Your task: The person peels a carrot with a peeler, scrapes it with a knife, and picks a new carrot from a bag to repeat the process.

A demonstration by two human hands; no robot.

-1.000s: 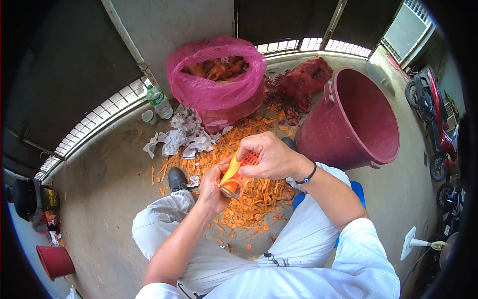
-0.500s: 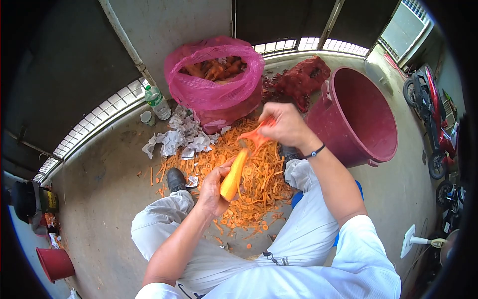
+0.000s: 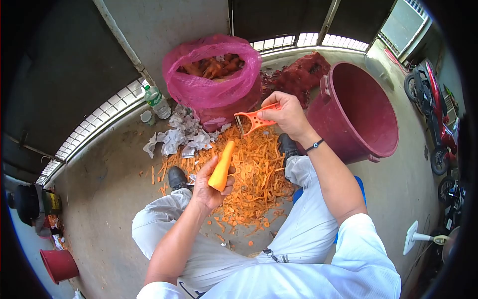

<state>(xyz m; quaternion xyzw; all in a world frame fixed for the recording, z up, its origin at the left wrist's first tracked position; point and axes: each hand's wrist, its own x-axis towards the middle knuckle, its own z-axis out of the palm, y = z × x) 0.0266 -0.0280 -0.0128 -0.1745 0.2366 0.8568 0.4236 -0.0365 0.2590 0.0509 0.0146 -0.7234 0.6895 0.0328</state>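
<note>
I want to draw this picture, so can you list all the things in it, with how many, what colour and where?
carrot: one, orange, in left hand
peeler: one, orange, in right hand
peelings: a heap, orange, floor between the feet
sack of carrots: one, pink, by the wall
bucket: one, dark red, right
small bucket: one, red, lower left
bottle: one, clear, green cap, beside sack
crumpled paper: pile, white, below bottle
motorbike: one, red, far right
left hand: one
right hand: one

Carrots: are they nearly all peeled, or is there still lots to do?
Some peeling is done: a heap of orange peelings covers the floor. In hand now, the left hand grips a peeled-looking carrot, and the right hand holds the orange peeler lifted off it. Plenty looks left: the pink mesh sack holds many carrots, and the maroon tub shows none inside.
</note>
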